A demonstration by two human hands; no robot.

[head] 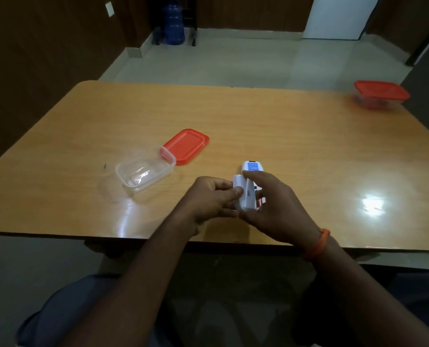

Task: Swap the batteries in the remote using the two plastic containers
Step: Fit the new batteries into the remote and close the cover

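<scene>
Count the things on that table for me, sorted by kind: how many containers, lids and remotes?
Clear containers: 2, an open container and a closed container at the far right corner.
Red lids: 2, a loose lid beside the open one and a fitted lid on the closed one.
Remotes: 1, the remote, held by the left hand and right hand.
Total: 5

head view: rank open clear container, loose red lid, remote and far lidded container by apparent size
1. open clear container
2. loose red lid and far lidded container, about alike; distance makes it unsure
3. remote, partly hidden
</scene>
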